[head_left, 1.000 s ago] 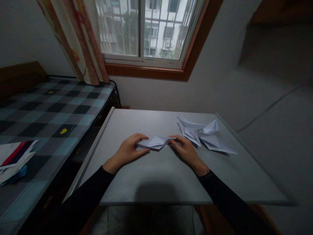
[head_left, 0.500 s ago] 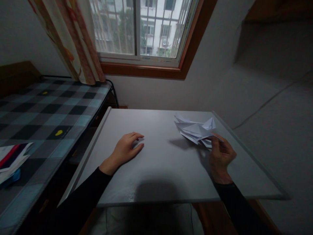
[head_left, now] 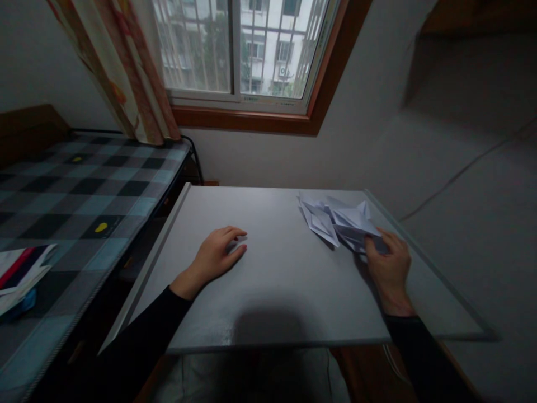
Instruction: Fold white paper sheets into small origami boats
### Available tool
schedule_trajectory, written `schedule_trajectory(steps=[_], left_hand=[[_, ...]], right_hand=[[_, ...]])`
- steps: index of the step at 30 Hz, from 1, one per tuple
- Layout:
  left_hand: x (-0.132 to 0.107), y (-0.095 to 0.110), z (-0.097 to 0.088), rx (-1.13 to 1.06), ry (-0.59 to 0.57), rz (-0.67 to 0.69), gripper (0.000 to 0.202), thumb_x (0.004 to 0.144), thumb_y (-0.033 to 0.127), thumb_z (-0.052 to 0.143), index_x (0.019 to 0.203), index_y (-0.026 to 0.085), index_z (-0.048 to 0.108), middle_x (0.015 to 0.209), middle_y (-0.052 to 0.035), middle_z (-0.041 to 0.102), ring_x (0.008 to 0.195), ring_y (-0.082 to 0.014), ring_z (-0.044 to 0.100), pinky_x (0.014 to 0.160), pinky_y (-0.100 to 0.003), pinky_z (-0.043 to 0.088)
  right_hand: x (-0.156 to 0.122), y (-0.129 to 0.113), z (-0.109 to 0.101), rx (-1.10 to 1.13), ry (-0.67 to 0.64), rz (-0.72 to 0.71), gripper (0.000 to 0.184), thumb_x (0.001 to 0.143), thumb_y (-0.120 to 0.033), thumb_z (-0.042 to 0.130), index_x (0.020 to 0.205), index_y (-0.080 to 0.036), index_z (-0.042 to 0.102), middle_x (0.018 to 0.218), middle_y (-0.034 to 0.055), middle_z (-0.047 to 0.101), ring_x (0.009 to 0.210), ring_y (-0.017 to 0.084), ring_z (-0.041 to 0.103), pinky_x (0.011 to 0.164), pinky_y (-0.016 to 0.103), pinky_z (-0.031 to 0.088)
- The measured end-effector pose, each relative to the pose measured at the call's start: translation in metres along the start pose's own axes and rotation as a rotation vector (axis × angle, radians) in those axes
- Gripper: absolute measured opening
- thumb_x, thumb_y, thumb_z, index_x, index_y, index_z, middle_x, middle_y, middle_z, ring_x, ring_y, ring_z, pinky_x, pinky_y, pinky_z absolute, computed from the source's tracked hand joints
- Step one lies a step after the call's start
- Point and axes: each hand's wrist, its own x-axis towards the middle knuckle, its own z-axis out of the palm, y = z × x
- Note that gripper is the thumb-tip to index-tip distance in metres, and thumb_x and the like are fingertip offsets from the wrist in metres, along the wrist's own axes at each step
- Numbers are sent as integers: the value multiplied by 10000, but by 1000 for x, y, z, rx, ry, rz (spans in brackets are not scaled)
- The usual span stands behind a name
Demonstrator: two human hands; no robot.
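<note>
A folded sheet of white paper point(head_left: 354, 219) sits at 2 o'clock from the middle of the white table point(head_left: 268, 285), its near edge pinched between the thumb and fingers of the right hand point(head_left: 389, 263). It overlaps other folded white papers, and from where I stand I can't tell whether its far side is resting on them or just above. At its 9 o'clock, a pointed, pleated paper point(head_left: 316, 219) lies on the tabletop, its layers partly fanned. I can't count the whole cluster, since the pieces hide each other.

Over at 9 o'clock on the table, the left hand point(head_left: 218, 254) is released, fingers gently curved and thumb apart, well away from the papers. Both arms wear black sleeves point(head_left: 157, 327).

Further out, at 9 to 10 o'clock, is a bed with a checked sheet point(head_left: 79, 193) bearing 2 visible yellow marks; a printed packet point(head_left: 25, 268) with red and dark stripes lies on it. A patterned curtain point(head_left: 126, 73) hangs at 10 to 11 o'clock, beside a sliding window point(head_left: 235, 98) at 12. At 2 o'clock, a thin cable point(head_left: 461, 170) runs along the wall.
</note>
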Motion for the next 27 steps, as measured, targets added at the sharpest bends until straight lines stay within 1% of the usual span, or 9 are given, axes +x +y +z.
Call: schedule_trajectory(steps=[4, 8, 13, 16, 18, 20, 22, 24, 27], left_hand=[[0, -1, 0, 2, 3, 9, 280, 1027, 308, 713, 1298, 239, 704, 1192, -90, 786, 1077, -275, 761, 989, -474, 581], [0, 1, 0, -1, -4, 2, 279, 1025, 306, 711, 1297, 244, 703, 1189, -88, 787, 1085, -275, 762, 997, -472, 579], [-1, 2, 0, 0, 2, 4, 277, 1030, 318, 705, 1300, 254, 710, 1185, -84, 789, 1097, -281, 764, 1000, -476, 587], [0, 2, 0, 5, 7, 1, 269, 1043, 327, 693, 1301, 257, 719, 1207, -88, 787, 1101, -278, 767, 1006, -469, 595], [0, 2, 0, 10, 21, -9, 256, 1058, 331, 677, 1297, 254, 727, 1247, -97, 784, 1133, -283, 765, 1029, -474, 599], [0, 2, 0, 17, 38, -13, 255, 1069, 330, 663, 1302, 252, 730, 1311, -107, 776, 1203, -297, 753, 1075, -497, 594], [0, 3, 0, 33, 52, -7, 278, 1073, 330, 658, 1332, 252, 721, 1395, -116, 756, 1286, -310, 727, 1130, -526, 578], [-1, 5, 0, 63, 42, 7, 349, 1074, 356, 669, 1406, 250, 691, 1505, -128, 709, 1369, -323, 689, 1183, -555, 550], [-4, 7, 1, 99, -45, 47, 565, 1066, 454, 697, 1573, 232, 582, 1677, -164, 578, 1499, -354, 600, 1253, -588, 497]], right_hand=[[-2, 2, 4, -47, -5, -24, 307, 879, -396, 657, 1083, -190, 757, 1087, 173, 801, 1037, 363, 732, 1001, 590, 583], [-2, -8, -1, -11, -7, -65, 382, 845, -314, 640, 1196, -199, 739, 1107, 163, 784, 1033, 376, 720, 999, 618, 568], [-3, -27, -14, 103, 54, -115, 487, 883, -258, 596, 1359, -238, 696, 1327, 196, 743, 1247, 430, 683, 1117, 677, 482], [-5, -37, -18, 144, 77, -188, 457, 928, -308, 602, 1373, -233, 668, 1397, 195, 722, 1329, 442, 664, 1178, 720, 432], [-9, -46, -16, 158, 48, -248, 438, 931, -351, 621, 1352, -239, 666, 1402, 180, 728, 1340, 436, 670, 1190, 723, 436], [-14, -58, -10, 202, -45, -334, 437, 919, -372, 634, 1340, -261, 674, 1397, 144, 747, 1333, 415, 689, 1190, 696, 468], [-19, -75, -1, 283, -247, -430, 507, 921, -340, 647, 1424, -281, 662, 1485, 117, 725, 1395, 394, 671, 1211, 663, 489], [-24, -96, 10, 357, -461, -529, 645, 948, -272, 650, 1589, -263, 577, 1645, 133, 621, 1515, 385, 594, 1261, 644, 472], [-29, -128, 30, 400, -675, -553, 712, 1032, -264, 588, 1729, -246, 442, 1793, 135, 445, 1634, 363, 468, 1332, 626, 416]])
